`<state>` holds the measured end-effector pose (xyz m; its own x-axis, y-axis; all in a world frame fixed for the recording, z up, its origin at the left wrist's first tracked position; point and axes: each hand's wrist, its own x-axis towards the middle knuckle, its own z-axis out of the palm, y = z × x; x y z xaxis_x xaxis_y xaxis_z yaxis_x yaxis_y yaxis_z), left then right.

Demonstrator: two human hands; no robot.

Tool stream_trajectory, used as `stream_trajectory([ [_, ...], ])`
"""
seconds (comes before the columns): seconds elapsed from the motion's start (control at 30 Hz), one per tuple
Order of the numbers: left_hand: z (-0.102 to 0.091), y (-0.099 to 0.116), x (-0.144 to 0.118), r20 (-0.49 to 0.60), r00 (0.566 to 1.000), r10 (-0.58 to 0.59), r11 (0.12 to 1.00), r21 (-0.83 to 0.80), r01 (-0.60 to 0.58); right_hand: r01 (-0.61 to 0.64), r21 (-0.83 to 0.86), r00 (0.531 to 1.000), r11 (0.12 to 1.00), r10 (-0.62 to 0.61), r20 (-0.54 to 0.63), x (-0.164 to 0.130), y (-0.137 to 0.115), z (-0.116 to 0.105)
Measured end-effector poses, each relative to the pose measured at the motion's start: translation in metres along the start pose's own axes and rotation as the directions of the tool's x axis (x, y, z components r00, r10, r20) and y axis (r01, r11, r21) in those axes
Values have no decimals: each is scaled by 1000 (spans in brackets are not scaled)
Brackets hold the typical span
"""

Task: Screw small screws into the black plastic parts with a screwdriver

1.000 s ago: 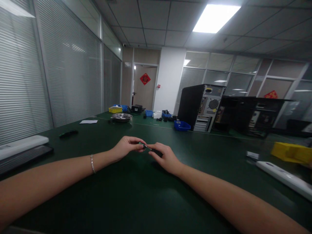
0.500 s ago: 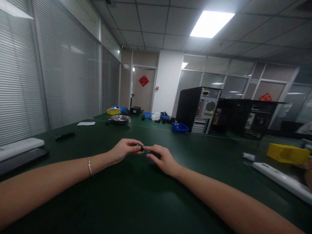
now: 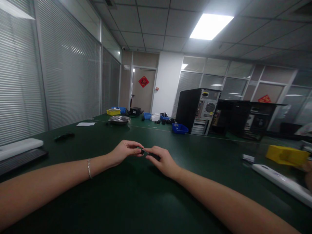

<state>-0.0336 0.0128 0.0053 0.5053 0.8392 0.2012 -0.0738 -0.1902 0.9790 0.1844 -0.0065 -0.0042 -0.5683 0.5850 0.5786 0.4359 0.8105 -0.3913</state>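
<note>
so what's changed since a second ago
The view swung slightly right and up; the small dark part in the left hand seems turned a little. Neither hand let go: the right hand still grips the dark-handled tool. The computer tower and metal dish stayed put.

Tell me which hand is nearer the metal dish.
Left. The left hand is in front of the metal dish; the right hand is farther off, to its right.

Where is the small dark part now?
In the head view, the small dark part is slightly below and left of centre, pinched in the left hand, close to the right hand.
</note>
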Motion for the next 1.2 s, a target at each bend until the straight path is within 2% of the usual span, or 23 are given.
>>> stream_trajectory([
  [0.27,0,-1,2,6,1000,10,1000,-22,-10,-30,-15,1000,999,30,0,0,-1,-1],
  [0.47,-10,-6,6,-12,1000,-21,999,-29,21,-81,-28,994,996,79,-70,1,-1,-3],
  [0.53,-13,-7,7,14,999,-35,999,28,35,-89,-16,992,996,87,-92,2,-1,-4],
  [0.63,-11,-7,6,109,992,-56,983,180,36,-96,-7,990,995,95,-106,1,-1,-5],
  [0.73,-5,-3,3,231,971,-60,940,341,-23,-114,-2,986,994,113,-122,1,0,-4],
  [0.83,2,3,-2,315,948,-40,908,408,-97,-142,25,980,990,144,-134,0,1,-5],
  [1.0,5,6,-7,336,940,-55,891,442,-106,-153,56,981,987,159,-115,1,4,-4],
  [1.2,3,6,-5,323,946,-23,818,550,-168,-147,39,987,988,149,-60,1,3,-4],
])
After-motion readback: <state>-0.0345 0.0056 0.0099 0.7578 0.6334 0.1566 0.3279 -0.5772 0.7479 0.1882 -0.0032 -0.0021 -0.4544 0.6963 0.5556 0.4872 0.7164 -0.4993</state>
